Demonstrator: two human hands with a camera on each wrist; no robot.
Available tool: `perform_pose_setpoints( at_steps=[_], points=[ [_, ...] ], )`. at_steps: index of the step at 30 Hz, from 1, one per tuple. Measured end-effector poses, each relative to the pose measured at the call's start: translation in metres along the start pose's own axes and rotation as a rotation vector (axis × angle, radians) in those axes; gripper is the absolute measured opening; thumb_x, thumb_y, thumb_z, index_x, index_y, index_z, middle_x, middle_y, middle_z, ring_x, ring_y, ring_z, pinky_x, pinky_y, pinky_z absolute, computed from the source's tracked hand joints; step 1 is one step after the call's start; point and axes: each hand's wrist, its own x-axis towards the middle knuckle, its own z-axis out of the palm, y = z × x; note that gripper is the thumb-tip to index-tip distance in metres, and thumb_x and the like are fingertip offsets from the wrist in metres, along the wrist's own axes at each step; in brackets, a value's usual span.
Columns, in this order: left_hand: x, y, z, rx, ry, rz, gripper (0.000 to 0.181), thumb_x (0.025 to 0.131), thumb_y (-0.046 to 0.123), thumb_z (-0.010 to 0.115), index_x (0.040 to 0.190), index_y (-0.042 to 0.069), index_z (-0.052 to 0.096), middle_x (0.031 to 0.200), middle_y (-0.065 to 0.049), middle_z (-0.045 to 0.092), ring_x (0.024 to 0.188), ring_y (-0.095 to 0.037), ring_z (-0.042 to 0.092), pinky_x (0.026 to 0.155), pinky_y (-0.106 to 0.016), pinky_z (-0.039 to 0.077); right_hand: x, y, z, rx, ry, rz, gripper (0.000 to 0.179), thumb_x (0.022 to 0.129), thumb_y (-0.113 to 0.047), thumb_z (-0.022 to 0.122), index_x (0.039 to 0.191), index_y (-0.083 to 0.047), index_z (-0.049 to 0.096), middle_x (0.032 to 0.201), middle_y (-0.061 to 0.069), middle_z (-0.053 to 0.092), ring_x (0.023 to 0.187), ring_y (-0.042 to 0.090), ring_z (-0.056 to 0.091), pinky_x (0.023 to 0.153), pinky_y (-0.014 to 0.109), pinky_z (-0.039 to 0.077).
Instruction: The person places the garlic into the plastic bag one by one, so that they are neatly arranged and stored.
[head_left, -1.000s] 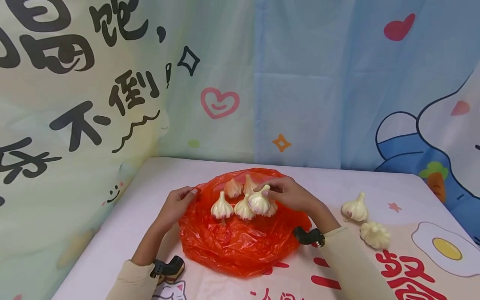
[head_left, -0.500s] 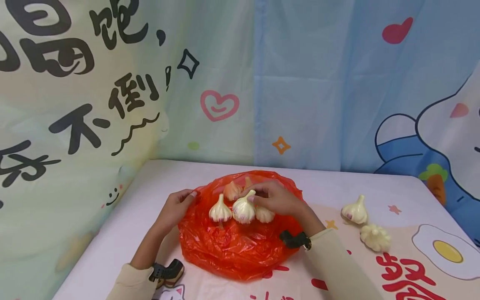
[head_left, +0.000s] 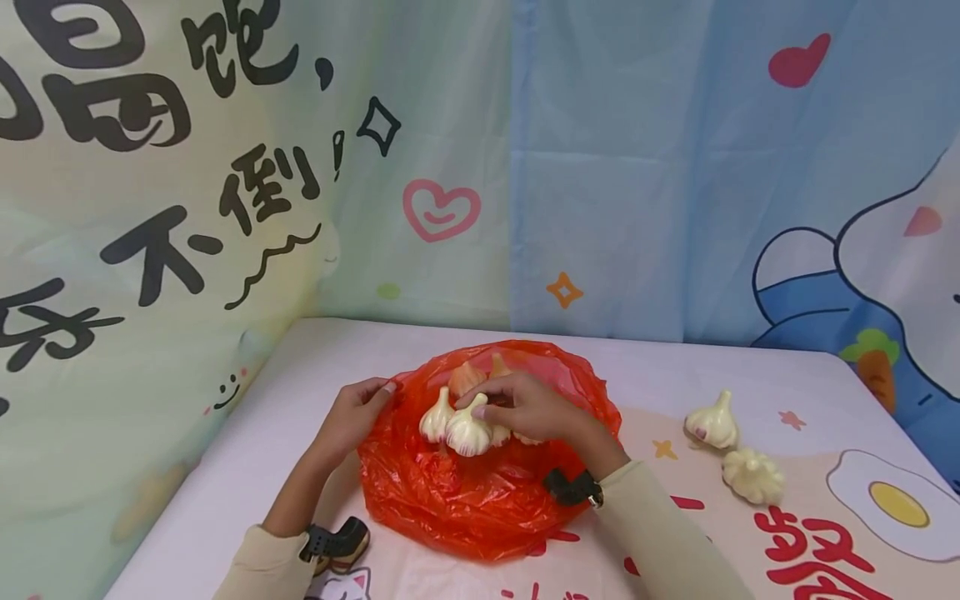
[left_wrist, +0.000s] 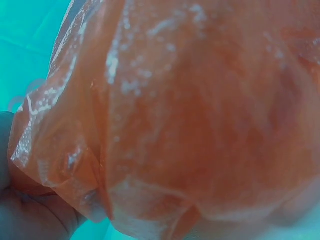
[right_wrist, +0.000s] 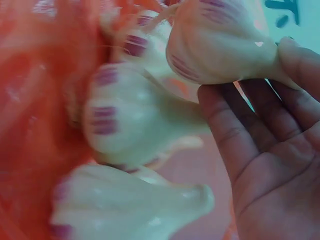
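Observation:
A red plastic bag (head_left: pixel 480 512) lies spread open on the table, with several garlic bulbs in its mouth. At its left rim, my left hand (head_left: pixel 348 429) pinches the plastic between thumb and fingers. My right hand (head_left: pixel 540 410) reaches over the bag and holds a white garlic bulb (head_left: pixel 468 435) by its stem. In the right wrist view, this bulb hangs from thumb and fingers above another garlic bulb (right_wrist: pixel 132 117). The bulb at the left (head_left: pixel 433 421) stands close beside the held one. Red plastic fills most of the left wrist view; my left fingertips are hidden there.
Two more garlic bulbs lie on the table at the right, one with its stem up (head_left: pixel 714 425) and a ribbed one (head_left: pixel 753 477) just in front. A printed cloth covers the table (head_left: pixel 360 346). A patterned curtain (head_left: pixel 600 167) hangs behind.
My right hand has carried the held garlic bulb leftward and a little down, over the other bulbs towards the leftmost one. My left hand stays on the bag's rim.

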Motion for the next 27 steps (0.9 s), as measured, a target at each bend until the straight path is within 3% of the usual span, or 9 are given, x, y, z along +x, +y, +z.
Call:
perform_pose_setpoints(
  at_steps=[7, 16, 21, 27],
  points=[
    [-0.001, 0.000, 0.001, 0.002, -0.003, 0.010, 0.031, 0.101, 0.030, 0.052, 0.118, 0.008, 0.066, 0.101, -0.009, 0.069, 0.078, -0.027, 0.067, 0.070, -0.035, 0.058, 0.006, 0.000, 0.017, 0.021, -0.059, -0.039, 0.022, 0.096, -0.013, 0.062, 0.116, -0.015, 0.071, 0.108, -0.004, 0.066, 0.094, 0.019, 0.060, 0.078, 0.034, 0.057],
    [-0.001, 0.001, 0.001, -0.004, 0.001, 0.017, 0.031, 0.101, 0.031, 0.052, 0.118, 0.009, 0.066, 0.102, -0.008, 0.069, 0.079, -0.027, 0.067, 0.071, -0.036, 0.058, 0.015, 0.001, 0.036, -0.069, -0.115, -0.073, 0.023, 0.096, -0.014, 0.062, 0.117, -0.017, 0.071, 0.106, -0.012, 0.066, 0.090, 0.011, 0.056, 0.075, 0.024, 0.053],
    [-0.002, 0.000, 0.001, -0.007, 0.002, 0.006, 0.031, 0.101, 0.031, 0.052, 0.118, 0.009, 0.066, 0.102, -0.008, 0.069, 0.080, -0.027, 0.067, 0.071, -0.036, 0.058, 0.015, 0.004, 0.041, -0.079, -0.130, -0.053, 0.023, 0.095, -0.014, 0.063, 0.117, -0.013, 0.070, 0.105, -0.010, 0.066, 0.085, 0.010, 0.055, 0.072, 0.023, 0.050],
    [-0.002, 0.001, 0.002, 0.002, 0.004, 0.012, 0.030, 0.101, 0.030, 0.052, 0.118, 0.010, 0.066, 0.103, -0.008, 0.069, 0.080, -0.027, 0.067, 0.071, -0.035, 0.058, 0.015, 0.006, 0.047, -0.068, -0.140, -0.025, 0.023, 0.093, -0.015, 0.066, 0.116, -0.011, 0.071, 0.107, -0.009, 0.067, 0.091, 0.009, 0.056, 0.079, 0.022, 0.051]
  ],
)
